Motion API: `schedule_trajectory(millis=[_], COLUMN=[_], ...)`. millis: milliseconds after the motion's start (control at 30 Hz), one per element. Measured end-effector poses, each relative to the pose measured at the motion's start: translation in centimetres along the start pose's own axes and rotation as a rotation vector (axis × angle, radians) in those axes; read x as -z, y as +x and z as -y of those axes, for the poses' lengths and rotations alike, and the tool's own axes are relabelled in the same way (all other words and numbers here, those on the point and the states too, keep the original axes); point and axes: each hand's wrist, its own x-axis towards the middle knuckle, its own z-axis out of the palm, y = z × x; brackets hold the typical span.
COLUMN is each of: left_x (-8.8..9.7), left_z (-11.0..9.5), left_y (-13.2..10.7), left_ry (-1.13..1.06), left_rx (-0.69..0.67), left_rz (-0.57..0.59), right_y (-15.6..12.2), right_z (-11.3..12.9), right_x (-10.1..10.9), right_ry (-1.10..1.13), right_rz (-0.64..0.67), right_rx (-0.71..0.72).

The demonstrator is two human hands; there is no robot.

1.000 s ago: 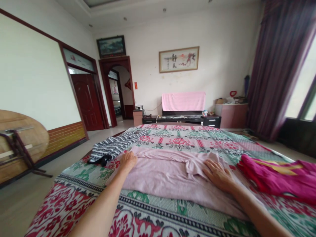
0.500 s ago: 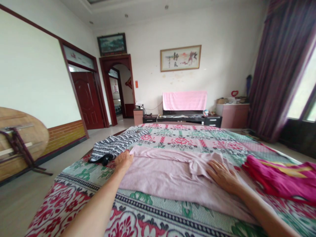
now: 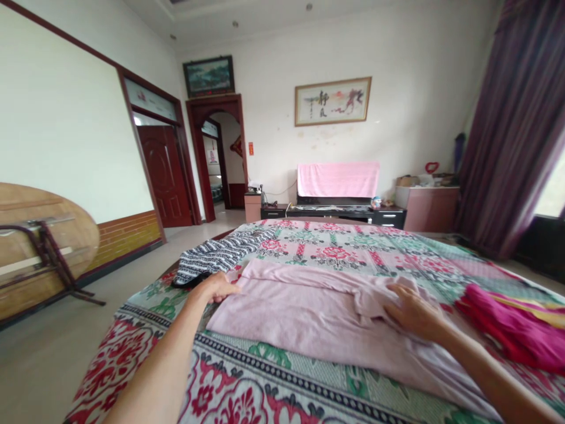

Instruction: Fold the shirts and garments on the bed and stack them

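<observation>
See the pale pink garment (image 3: 300, 318) lying creased on the flowered bedspread (image 3: 282, 386), mostly between both hands, with a folded strip running along its far side. Have the left hand (image 3: 219, 287) at the garment's left edge, near the far corner, back of the hand upward, thumb and fingertips pointing inward and meeting the cloth. Cannot tell whether pinching that edge or only touching it. Have the right hand (image 3: 410, 309) over the other end, on a rumpled fold, fingers bent and slightly parted. Cannot tell of any firm hold there either, with the undersides of the fingers hidden. Find the widest stretch of the garment on the near side of the hands, with its right portion passing beneath the right forearm (image 3: 483, 368). Note, just beyond the left hand, a black-and-white patterned cloth (image 3: 223, 254) with a dark edge. Note, to the right of the right hand and apart from it, some magenta clothing (image 3: 521, 330), also on the bedspread.
</observation>
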Motion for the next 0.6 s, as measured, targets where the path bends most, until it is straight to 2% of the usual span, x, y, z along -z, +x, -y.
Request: schedule_trajectory(millis=[100, 200, 300, 367, 467, 600], left_x=[-0.5, -0.9, -1.0, -1.0, -0.9, -1.1], left_z=[0.0, -0.1, 0.2, 0.3, 0.4, 0.3], left_y=[0.3, 0.8, 1.1, 1.2, 0.9, 0.6], left_ry=[0.107, 0.157, 0.164, 0.158, 0.054, -0.165], left_rx=[-0.046, -0.086, -0.141, -0.172, -0.180, -0.169], left_rz=[-0.072, -0.121, -0.161, -0.165, -0.138, -0.071], right_y=[1.3, 2.2, 2.7, 3.3, 4.7, 7.1], right_z=[5.1, 13.1, 21.4, 25.7, 30.0, 32.7], right_x=[1.7, 2.3, 1.5, 0.4, -1.4, -3.5], right_ry=[0.105, 0.284, 0.414, 0.467, 0.584, 0.756], right_rz=[-0.100, -0.068, 0.037, 0.079, 0.129, 0.256], right_rx=[0.086, 0.297, 0.471, 0.503, 0.476, 0.305])
